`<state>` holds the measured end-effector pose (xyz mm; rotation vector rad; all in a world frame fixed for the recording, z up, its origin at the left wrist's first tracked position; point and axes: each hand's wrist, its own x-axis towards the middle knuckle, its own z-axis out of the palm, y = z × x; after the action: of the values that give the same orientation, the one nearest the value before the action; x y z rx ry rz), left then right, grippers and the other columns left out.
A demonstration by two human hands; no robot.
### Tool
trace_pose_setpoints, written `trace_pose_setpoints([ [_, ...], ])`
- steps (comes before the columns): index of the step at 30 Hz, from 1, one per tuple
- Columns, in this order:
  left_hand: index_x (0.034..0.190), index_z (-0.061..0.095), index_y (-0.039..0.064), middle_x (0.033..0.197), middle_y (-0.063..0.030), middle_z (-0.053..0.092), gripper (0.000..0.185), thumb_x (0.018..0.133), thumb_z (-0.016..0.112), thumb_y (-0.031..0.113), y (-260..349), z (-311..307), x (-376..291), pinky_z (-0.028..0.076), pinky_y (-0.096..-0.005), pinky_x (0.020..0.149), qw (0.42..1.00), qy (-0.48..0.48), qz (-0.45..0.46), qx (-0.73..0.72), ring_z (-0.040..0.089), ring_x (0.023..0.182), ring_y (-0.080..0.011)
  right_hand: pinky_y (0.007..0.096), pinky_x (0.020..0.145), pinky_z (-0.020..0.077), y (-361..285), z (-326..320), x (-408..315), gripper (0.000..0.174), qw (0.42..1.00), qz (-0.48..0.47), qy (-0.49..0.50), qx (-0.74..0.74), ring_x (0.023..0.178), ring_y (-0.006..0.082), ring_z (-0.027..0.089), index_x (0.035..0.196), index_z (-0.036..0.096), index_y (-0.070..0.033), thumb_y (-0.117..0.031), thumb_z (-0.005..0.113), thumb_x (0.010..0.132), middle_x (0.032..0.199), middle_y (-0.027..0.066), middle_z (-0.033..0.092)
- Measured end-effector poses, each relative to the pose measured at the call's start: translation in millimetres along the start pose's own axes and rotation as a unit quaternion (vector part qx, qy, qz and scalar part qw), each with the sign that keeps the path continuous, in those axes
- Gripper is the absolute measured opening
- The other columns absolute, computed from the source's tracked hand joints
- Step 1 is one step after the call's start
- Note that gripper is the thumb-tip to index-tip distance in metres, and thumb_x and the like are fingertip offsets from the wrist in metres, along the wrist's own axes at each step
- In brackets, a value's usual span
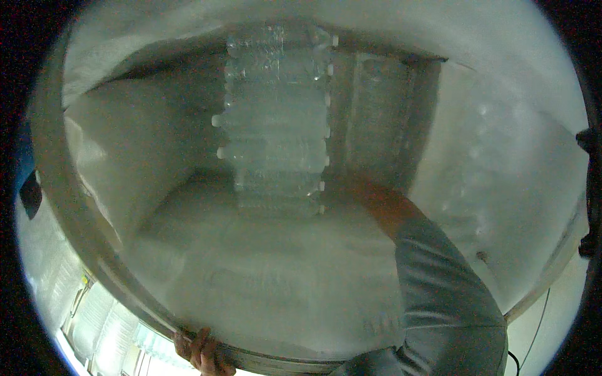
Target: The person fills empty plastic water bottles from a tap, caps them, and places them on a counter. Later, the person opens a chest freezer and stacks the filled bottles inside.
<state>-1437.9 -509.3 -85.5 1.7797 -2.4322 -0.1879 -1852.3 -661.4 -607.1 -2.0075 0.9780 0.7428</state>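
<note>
Before me is the inside of a chest freezer with frosted white walls (498,155). A column of clear plastic bottles with white caps (277,122) lies stacked on its side in the middle. My right arm, in a grey sleeve, reaches down into the freezer; my right hand (360,183) is blurred in shadow beside the lower bottles. Its fingers cannot be made out, nor whether it touches a bottle. At the lower left, the fingers of my left hand (202,350) curl over the freezer's rim (263,359).
Thick frost (301,19) bulges along the upper side and narrows the space there. Right of the bottles is a dim recess with a ribbed panel (381,103). Outside the rim, wrapped items (103,324) stand in bright light at lower left. A thin cable (536,329) hangs at lower right.
</note>
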Motion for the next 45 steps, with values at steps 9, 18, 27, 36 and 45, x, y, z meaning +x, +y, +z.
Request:
trace_pose_setpoints([
  [9,0.099,0.067,0.000,0.110,-0.0173,0.073,0.032,0.085,0.052,0.024,-4,-17,-2,0.027,-0.0678,0.116,0.986,-0.078,-0.134,-0.068,0.044,0.134,-0.0556,0.0525,0.111,0.0429,7,-42,-45,0.072,0.998,0.030,0.029,-0.042,0.134,0.0418,0.050,0.136,0.058,0.001,-0.037,0.081,0.079,0.147,0.0222,0.050],
  [18,0.091,0.067,0.002,0.100,-0.0183,0.074,0.019,0.081,0.055,0.014,-5,-4,4,0.036,-0.0651,0.110,0.993,0.017,-0.086,-0.081,0.057,0.122,-0.0521,0.0520,0.113,0.0406,13,-18,-50,0.078,0.995,0.025,0.064,-0.072,0.138,0.0421,0.047,0.137,0.056,0.002,-0.038,0.084,0.076,0.151,0.0227,0.046],
  [27,0.114,0.068,0.010,0.126,-0.0078,0.068,0.035,0.080,0.073,0.017,6,-33,2,0.037,-0.0610,0.114,0.988,-0.036,-0.086,-0.120,0.052,0.137,-0.0376,0.0515,0.116,0.0384,-80,-128,-237,0.084,0.983,-0.016,0.172,-0.058,0.142,0.0423,0.043,0.138,0.054,0.004,-0.040,0.086,0.074,0.156,0.0233,0.041],
  [36,0.139,0.057,0.008,0.144,-0.0174,0.057,0.052,0.096,0.072,0.032,5,-30,-28,0.040,-0.0467,0.115,0.851,0.074,-0.166,-0.493,0.052,0.137,-0.0372,0.0421,0.092,0.0467,-328,-347,-511,0.066,0.848,-0.180,0.494,0.072,0.107,0.0324,0.056,0.102,0.056,-0.007,-0.041,0.090,0.056,0.116,0.0162,0.053],
  [45,0.159,0.024,0.006,0.154,-0.0201,0.044,0.089,0.095,0.074,0.042,-9,-87,-57,0.038,-0.0570,0.118,0.284,0.091,0.029,-0.954,0.045,0.142,-0.0387,0.0373,0.082,0.0557,-501,-317,-474,0.066,0.714,-0.362,0.395,0.450,0.098,0.0203,0.063,0.105,0.063,-0.009,-0.051,0.092,0.062,0.130,0.0130,0.052],
])
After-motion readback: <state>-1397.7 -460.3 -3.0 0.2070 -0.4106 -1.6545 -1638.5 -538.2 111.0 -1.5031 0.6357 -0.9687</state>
